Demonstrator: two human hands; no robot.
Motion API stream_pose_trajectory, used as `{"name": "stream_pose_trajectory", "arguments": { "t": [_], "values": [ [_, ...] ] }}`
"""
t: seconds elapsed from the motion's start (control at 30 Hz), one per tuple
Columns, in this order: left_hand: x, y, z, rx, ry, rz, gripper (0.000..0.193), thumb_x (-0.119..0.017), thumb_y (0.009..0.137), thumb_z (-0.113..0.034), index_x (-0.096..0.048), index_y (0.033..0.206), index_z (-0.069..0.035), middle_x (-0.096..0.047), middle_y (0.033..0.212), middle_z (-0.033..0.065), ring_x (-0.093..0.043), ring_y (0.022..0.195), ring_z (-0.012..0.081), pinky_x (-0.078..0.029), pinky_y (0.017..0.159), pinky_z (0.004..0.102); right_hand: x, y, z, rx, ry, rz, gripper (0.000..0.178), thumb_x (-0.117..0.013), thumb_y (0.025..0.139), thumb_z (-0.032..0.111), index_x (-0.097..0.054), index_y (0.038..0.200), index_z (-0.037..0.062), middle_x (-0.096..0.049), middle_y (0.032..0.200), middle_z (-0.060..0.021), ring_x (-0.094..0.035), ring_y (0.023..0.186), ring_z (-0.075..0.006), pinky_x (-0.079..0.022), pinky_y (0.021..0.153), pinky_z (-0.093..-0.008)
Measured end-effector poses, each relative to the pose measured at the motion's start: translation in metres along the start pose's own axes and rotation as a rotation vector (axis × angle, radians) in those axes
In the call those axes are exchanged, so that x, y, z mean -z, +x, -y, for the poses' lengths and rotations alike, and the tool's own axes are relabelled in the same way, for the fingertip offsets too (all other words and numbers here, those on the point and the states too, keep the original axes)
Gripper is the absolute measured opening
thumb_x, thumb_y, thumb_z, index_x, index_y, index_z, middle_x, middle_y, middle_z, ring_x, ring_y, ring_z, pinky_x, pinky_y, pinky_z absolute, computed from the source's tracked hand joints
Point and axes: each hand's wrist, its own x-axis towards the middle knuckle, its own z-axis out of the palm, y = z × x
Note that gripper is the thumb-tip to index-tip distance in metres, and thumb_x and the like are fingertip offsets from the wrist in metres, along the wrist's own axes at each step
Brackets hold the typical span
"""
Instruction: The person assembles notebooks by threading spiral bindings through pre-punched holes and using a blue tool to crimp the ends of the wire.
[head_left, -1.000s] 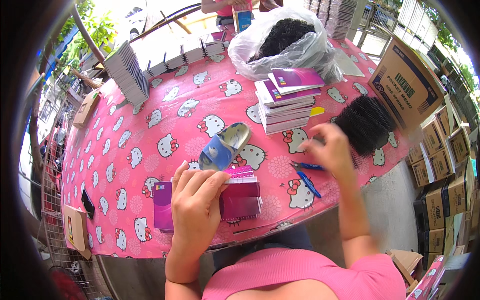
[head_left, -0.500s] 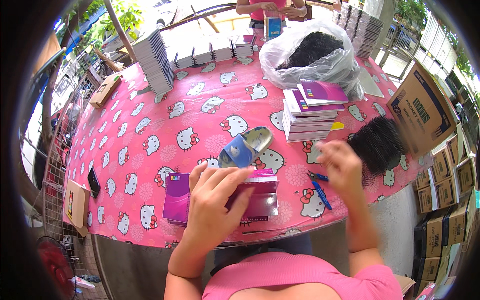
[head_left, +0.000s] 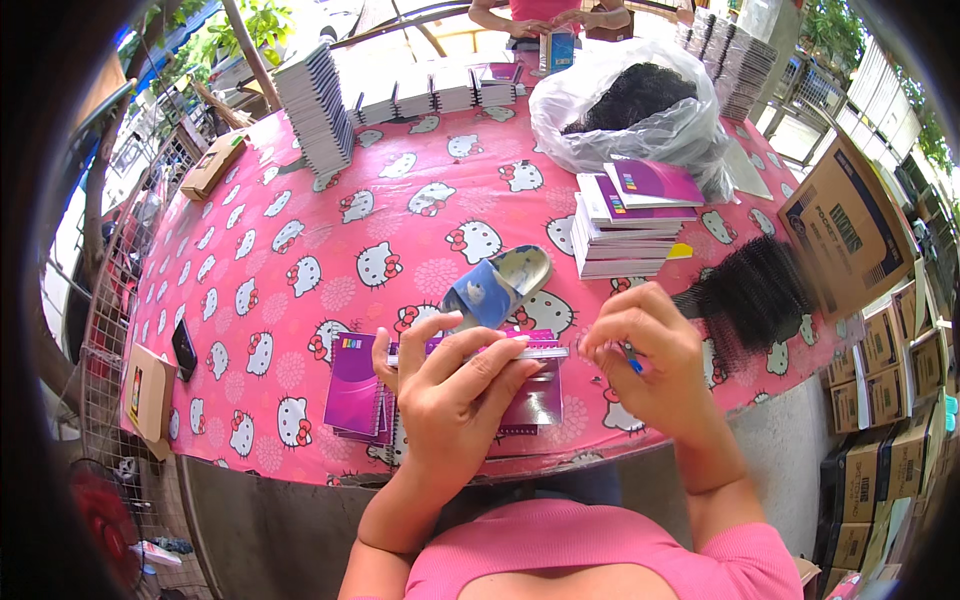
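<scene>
My left hand (head_left: 450,385) grips a small notebook (head_left: 545,353), tilted so that its thin edge faces up. Close to that edge's right end, the fingers of my right hand (head_left: 648,355) are pinched together; whatever they hold is too small to make out. Purple-covered notebooks (head_left: 352,385) lie on the table to the left of and beneath my left hand. Partly covered by my right hand are blue-handled pliers (head_left: 632,358). A blue slide sandal (head_left: 495,288) rests just beyond the held notebook.
A notebook stack (head_left: 625,240) and black spiral coils (head_left: 755,285) are at right, near a cardboard box (head_left: 848,225). Behind sits a plastic bag of coils (head_left: 570,100). A tall notebook stack (head_left: 318,115) stands far left. Across the table, another person's hands (head_left: 560,22) hold a box.
My left hand has brought the notebook up on its edge. My right hand has moved left and down to the notebook's end, now over the pliers.
</scene>
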Motion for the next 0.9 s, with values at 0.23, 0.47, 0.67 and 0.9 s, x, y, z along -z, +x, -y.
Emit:
{"name": "stream_pose_trajectory", "arguments": {
  "t": [0.23,0.47,0.67,0.9],
  "values": [
    [0.000,-0.003,0.005,-0.007,-0.026,0.011,0.020,-0.081,0.072,-0.018,-0.075,0.090,-0.013,-0.068,0.083,-0.0019,-0.055,0.084,0.0178,-0.034,0.086,0.0362,0.007,0.010,0.006,-0.390,0.391,0.370,0.017,-0.069,0.080,0.001,-0.063,0.095,0.0042,-0.058,0.082,-0.0102,-0.060,0.070,-0.0267,-0.050,0.061,-0.0344],
    [-0.001,-0.006,0.006,-0.022,-0.027,0.018,0.021,-0.080,0.073,-0.020,-0.074,0.093,-0.016,-0.067,0.083,-0.0049,-0.054,0.082,0.0154,-0.029,0.088,0.0368,-0.009,0.008,0.014,0.060,-0.128,0.082,0.022,-0.072,0.082,0.013,-0.061,0.100,0.0057,-0.057,0.084,-0.0097,-0.060,0.068,-0.0265,-0.048,0.053,-0.0372],
    [-0.001,-0.007,0.004,-0.018,-0.013,0.020,0.022,-0.081,0.072,-0.020,-0.074,0.092,-0.017,-0.067,0.084,-0.0052,-0.054,0.080,0.0147,-0.030,0.088,0.0362,-0.020,0.011,0.021,0.064,-0.211,0.019,0.015,-0.071,0.083,0.018,-0.062,0.087,0.0063,-0.057,0.074,-0.0066,-0.062,0.069,-0.0246,-0.050,0.054,-0.0361],
    [0.008,-0.006,0.003,-0.054,-0.017,0.027,0.030,-0.086,0.065,-0.016,-0.074,0.093,-0.011,-0.069,0.081,0.0002,-0.056,0.077,0.0173,-0.038,0.079,0.0342,-0.019,0.074,-0.061,0.011,-0.416,0.624,0.046,-0.071,0.080,0.012,-0.054,0.123,0.0056,-0.059,0.121,-0.0154,-0.060,0.110,-0.0331,-0.051,0.089,-0.0425]
  ]
}}
